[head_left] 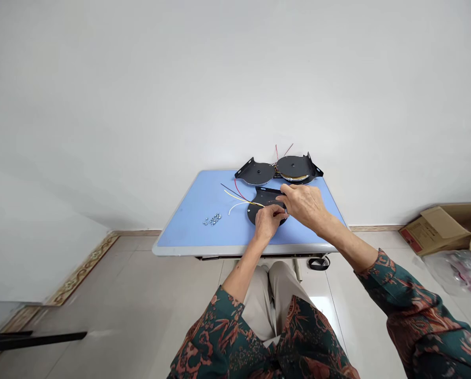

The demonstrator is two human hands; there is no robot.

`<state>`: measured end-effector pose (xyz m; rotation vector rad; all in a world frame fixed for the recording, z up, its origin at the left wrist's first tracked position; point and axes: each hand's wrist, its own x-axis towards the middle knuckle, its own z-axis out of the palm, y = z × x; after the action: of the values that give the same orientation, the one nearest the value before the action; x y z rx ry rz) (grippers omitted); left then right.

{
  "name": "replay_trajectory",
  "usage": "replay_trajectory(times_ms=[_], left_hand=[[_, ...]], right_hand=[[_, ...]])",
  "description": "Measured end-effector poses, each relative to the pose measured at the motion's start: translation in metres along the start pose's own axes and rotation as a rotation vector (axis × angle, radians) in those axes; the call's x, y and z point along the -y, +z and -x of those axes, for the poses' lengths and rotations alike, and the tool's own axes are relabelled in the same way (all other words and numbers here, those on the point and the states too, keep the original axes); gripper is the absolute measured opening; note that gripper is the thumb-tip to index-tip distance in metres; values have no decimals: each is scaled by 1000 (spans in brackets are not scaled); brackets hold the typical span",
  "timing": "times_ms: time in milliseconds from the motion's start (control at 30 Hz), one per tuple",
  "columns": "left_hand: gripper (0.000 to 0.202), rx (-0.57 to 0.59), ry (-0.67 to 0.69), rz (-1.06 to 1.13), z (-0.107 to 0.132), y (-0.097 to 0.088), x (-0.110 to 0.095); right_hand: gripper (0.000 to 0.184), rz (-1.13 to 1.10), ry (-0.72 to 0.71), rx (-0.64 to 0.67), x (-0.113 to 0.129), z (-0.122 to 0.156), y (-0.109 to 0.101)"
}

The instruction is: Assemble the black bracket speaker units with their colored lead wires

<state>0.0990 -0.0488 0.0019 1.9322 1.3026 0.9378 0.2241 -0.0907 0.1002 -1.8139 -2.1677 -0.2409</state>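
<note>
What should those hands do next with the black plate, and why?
Maybe the left hand should reach for the small screws while the right hand holds the round black plate. Both hands are on the plate now, and the screws lie loose on the table to its left.

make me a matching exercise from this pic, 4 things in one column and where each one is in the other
things
1 small metal fasteners
2 cardboard box
3 far pair of black round plates
4 near black round plate

places
a on the floor, to the right
b under the left hand and right hand
c at the far edge of the blue table
d on the tabletop, left of the coloured wires

pairs
1d, 2a, 3c, 4b
</note>
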Motion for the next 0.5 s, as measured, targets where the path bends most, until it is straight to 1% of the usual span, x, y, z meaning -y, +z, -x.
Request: replay_trajectory(times_ms=[100, 133, 200, 300, 367, 433, 500], left_hand=[[11, 3, 5, 12, 0, 0, 0], [10, 8, 9, 16, 0, 0, 0], [11, 14, 23, 16, 0, -1, 1], [16, 12, 50, -18, 0, -1, 3], [17, 14, 64, -37, 0, -1, 3], [16, 22, 65, -39, -1, -1, 3], [13, 31, 54, -28, -1, -1, 2]], right_hand=[[21, -46, -115, 41, -5, -2, -2], [21, -52, -130, 48, -7, -2, -2], [20, -24, -95, 46, -6, -2, -2], [25, 58, 14, 25, 4, 0, -2], [27, 98, 54, 20, 9, 0, -4], [26, 101, 42, 16, 10, -2, -7], [21, 52, -45, 23, 6, -5, -9]])
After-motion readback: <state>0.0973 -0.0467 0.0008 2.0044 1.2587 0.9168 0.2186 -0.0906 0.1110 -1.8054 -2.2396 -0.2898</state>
